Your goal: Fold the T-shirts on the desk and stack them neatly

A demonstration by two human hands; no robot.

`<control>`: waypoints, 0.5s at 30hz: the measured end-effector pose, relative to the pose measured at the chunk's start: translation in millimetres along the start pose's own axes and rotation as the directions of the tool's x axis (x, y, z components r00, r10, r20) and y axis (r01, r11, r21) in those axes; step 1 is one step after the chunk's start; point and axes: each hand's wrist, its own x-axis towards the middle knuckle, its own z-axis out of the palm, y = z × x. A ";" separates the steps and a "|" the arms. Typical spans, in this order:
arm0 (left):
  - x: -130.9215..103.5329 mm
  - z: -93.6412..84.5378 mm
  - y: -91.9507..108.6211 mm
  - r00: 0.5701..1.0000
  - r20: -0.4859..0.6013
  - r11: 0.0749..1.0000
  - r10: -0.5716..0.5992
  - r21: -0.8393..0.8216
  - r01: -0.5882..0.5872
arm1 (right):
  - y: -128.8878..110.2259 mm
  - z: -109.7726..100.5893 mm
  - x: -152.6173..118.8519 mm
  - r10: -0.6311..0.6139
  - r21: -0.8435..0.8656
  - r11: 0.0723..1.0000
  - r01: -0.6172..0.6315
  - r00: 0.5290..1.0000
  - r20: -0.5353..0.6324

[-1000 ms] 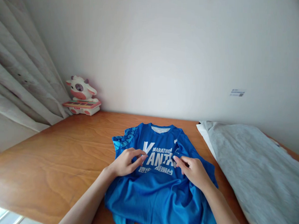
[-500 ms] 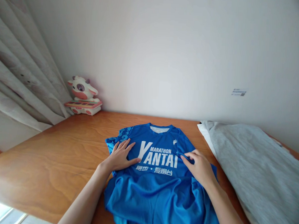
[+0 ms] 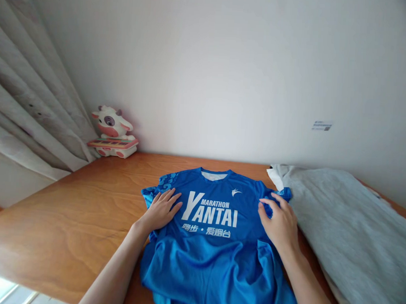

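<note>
A blue sports T-shirt with white "Marathon Yantai" print lies front up, its collar toward the wall. The chest is fairly smooth, while the lower half is bunched in folds toward me. My left hand rests flat on the shirt's left side, below the patterned sleeve, fingers spread. Over at the right side, my right hand hovers at or touches the cloth below the other sleeve, thumb and fingers apart. That sleeve now sticks out to the right, partly crumpled, reaching the grey cloth.
A wooden table carries the shirt. Folded grey cloth lies along the right, with something white beneath it. A cow-shaped toy keyboard stands at the back left beside a curtain. The white wall bounds the back.
My right hand has let go of the pinched cloth and moved right. The right side and sleeve have spread outward, flattening the chest. My left hand stays nearly in place.
</note>
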 end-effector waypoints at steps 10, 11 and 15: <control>1.0 1.4 -19.9 0.999 -0.050 0.999 0.002 0.043 0.000 | 32.4 -5.6 -7.9 0.326 -0.252 0.928 -0.276 0.927 0.183; 1.0 1.6 -20.6 0.999 -0.054 0.999 0.002 0.045 0.000 | 38.7 -3.0 -6.5 0.361 -0.182 0.928 -0.326 0.908 0.212; 0.1 -0.7 -19.7 1.000 -0.026 0.999 0.008 0.047 -0.007 | 45.9 3.0 2.4 0.502 0.219 0.825 -0.522 0.853 0.141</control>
